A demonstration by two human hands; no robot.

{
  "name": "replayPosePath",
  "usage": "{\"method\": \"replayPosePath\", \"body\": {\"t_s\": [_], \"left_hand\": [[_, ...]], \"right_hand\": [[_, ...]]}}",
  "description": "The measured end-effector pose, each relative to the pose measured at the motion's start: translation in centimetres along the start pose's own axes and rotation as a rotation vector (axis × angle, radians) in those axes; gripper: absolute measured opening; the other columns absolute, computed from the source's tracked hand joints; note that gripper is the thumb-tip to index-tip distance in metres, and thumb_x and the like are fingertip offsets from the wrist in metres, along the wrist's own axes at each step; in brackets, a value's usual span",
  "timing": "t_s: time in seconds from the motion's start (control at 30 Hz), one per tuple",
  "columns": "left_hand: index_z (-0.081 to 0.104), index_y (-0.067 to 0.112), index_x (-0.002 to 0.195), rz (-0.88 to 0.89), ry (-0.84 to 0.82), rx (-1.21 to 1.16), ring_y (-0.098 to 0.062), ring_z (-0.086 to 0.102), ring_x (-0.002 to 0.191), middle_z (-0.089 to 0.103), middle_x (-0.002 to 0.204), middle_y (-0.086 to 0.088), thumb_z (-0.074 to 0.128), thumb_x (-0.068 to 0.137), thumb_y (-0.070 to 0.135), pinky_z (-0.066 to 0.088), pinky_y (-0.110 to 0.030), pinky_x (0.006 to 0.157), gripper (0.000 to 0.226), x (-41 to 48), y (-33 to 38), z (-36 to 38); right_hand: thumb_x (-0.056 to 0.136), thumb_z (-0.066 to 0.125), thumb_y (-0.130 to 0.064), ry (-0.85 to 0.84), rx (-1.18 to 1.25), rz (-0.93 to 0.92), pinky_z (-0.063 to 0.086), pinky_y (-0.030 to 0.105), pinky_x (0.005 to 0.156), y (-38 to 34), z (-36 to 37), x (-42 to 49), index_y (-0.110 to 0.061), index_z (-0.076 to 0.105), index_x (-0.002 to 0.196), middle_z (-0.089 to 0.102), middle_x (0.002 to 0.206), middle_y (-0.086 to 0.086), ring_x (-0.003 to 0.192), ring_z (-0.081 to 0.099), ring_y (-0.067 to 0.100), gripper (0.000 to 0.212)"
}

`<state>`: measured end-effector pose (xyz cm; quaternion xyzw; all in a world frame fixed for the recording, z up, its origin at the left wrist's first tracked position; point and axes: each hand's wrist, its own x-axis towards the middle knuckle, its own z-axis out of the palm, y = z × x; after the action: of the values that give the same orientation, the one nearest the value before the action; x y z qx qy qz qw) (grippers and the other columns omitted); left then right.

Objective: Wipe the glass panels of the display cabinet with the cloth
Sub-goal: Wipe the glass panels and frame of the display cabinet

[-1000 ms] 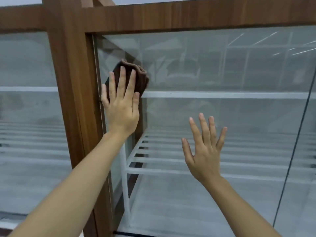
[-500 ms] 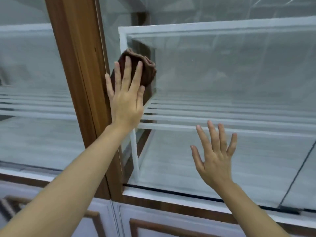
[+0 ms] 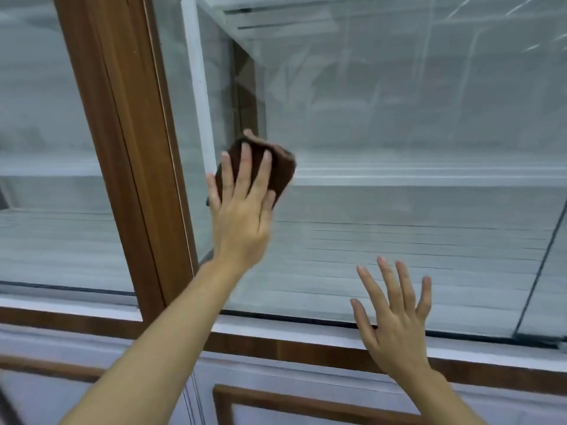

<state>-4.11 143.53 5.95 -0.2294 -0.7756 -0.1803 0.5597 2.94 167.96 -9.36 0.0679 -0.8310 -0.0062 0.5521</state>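
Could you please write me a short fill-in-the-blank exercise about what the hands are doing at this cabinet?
1. The cloth is pressed to the glass by the ____ hand.
2. The colour of the cloth is ____.
3. The right hand has its fingers spread and holds ____.
4. The post left of the cloth is made of ____.

Missing words: left; brown; nothing; wood

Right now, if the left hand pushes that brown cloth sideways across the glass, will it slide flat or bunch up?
The brown cloth looks soft and folded, so it may bunch. The left hand presses it flat with spread fingers, which likely steadies it.
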Motion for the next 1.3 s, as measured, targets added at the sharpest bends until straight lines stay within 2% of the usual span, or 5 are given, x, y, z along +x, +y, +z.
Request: {"method": "replayPosePath", "body": {"t_s": [0.3,0.57,0.8,1.1,1.3], "left_hand": [[0.027,0.035,0.157,1.039,-0.366,0.356,-0.024,0.001,0.155,0.015,0.166,0.005,0.064,0.085,0.025,-0.010,-0.046,0.125,0.082,-12.1,0.3,3.1],[0.037,0.026,0.154,0.151,0.266,0.179,-0.037,0.025,0.150,0.032,0.161,-0.012,0.035,0.109,0.032,0.011,-0.057,0.120,0.045,11.4,7.4,1.1],[0.024,0.032,0.158,1.172,-0.306,0.313,-0.026,0.006,0.155,0.017,0.167,0.000,0.066,0.087,0.027,-0.012,-0.049,0.124,0.083,-9.2,6.0,5.5],[0.041,0.031,0.152,0.310,0.192,0.118,-0.034,0.027,0.150,0.031,0.161,-0.007,0.046,0.104,0.027,0.016,-0.055,0.119,0.049,6.6,14.6,4.5],[0.027,0.029,0.158,1.184,-0.284,0.209,-0.025,0.007,0.155,0.014,0.167,-0.001,0.054,0.092,0.024,-0.012,-0.049,0.124,0.071,-7.7,14.9,8.7]], "right_hand": [[0.097,0.048,-0.042,0.097,0.001,0.090,0.005,0.062,0.120,5.2,-3.5,4.7,-0.022,0.033,0.153,0.023,0.162,0.010,0.153,0.014,0.031,0.061],[0.100,0.045,-0.045,0.043,0.075,0.084,-0.010,0.058,0.120,7.1,-3.6,4.2,-0.023,0.024,0.157,0.008,0.168,0.006,0.156,-0.005,0.025,0.065],[0.094,0.058,-0.034,0.125,0.430,0.155,0.000,0.054,0.124,8.8,-5.5,3.6,-0.014,0.035,0.149,0.015,0.163,0.019,0.154,0.005,0.035,0.063],[0.098,0.050,-0.044,0.191,0.292,0.191,0.004,0.058,0.123,13.7,-7.4,4.7,-0.015,0.036,0.147,0.020,0.160,0.021,0.152,0.013,0.039,0.059],[0.100,0.047,-0.028,0.193,0.360,0.188,0.013,0.050,0.125,15.4,-8.3,3.7,-0.011,0.037,0.147,0.022,0.161,0.020,0.152,0.015,0.039,0.051]]}}
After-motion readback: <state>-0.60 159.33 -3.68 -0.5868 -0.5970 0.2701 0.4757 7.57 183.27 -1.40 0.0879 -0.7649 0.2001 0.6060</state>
